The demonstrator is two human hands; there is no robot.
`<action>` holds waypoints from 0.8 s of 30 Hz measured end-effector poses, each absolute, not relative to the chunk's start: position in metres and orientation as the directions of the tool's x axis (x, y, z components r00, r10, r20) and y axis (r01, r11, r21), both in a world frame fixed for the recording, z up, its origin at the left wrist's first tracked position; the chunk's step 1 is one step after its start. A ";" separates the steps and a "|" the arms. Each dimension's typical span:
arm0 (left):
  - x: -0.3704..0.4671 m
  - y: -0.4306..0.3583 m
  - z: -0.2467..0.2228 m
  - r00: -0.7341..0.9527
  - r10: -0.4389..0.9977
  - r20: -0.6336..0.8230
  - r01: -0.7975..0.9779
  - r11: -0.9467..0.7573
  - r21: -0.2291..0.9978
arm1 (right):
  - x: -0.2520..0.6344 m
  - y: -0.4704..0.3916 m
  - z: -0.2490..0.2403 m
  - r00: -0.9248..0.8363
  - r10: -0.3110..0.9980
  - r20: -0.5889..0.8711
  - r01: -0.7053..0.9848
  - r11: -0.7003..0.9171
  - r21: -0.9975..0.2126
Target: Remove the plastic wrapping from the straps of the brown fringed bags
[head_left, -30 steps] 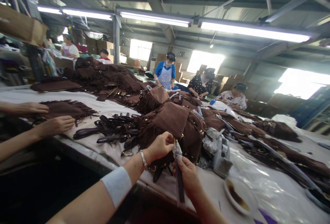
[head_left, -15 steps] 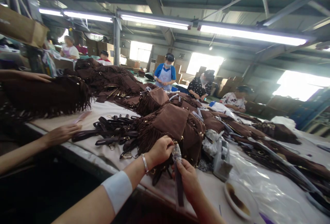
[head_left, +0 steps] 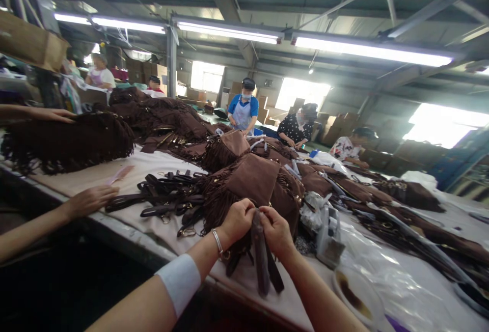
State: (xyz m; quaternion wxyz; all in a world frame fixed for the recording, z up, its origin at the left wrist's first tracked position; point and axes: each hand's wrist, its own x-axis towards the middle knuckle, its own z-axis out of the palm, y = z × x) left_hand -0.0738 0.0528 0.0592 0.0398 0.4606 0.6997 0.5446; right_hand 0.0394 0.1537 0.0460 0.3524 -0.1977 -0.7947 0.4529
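Observation:
My left hand (head_left: 237, 221) and my right hand (head_left: 276, 230) meet in front of the brown bags, fingertips pinched close together. Both are closed on the top of a dark brown strap (head_left: 260, 263), which hangs down over the table's near edge. Part of the strap looks covered by a clear plastic sleeve. Just behind my hands is a brown fringed bag (head_left: 250, 176) with gold-coloured fittings. Left of it lies a heap of dark straps (head_left: 168, 197) with metal clips.
At left, a co-worker's hand (head_left: 91, 198) holds a pink comb (head_left: 121, 173); another hand (head_left: 53, 114) rests on a fringed bag (head_left: 69, 141). To my right are clear plastic sheeting (head_left: 393, 271) and a round tub (head_left: 338, 291) with brown residue. Several people work beyond.
My right hand has moved up beside my left, to the top of the strap. The strap's two lengths now hang apart. The fringed bag at left has shifted slightly.

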 end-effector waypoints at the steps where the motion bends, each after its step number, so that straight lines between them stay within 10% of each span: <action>1: -0.073 0.055 0.059 -0.609 0.668 0.428 0.571 -0.005 0.821 | 0.037 0.154 0.047 -0.662 0.650 0.373 0.018 0.511 -0.860; 11: -0.064 0.081 0.050 -0.828 0.558 -0.049 -0.164 -0.159 0.973 | 0.027 0.157 0.057 -0.512 0.779 0.362 0.166 0.503 -0.848; 24: -0.056 0.085 0.056 -0.819 0.553 -0.156 -0.355 -0.272 0.895 | 0.082 0.101 0.002 -0.688 0.721 -0.083 0.075 -0.043 -0.996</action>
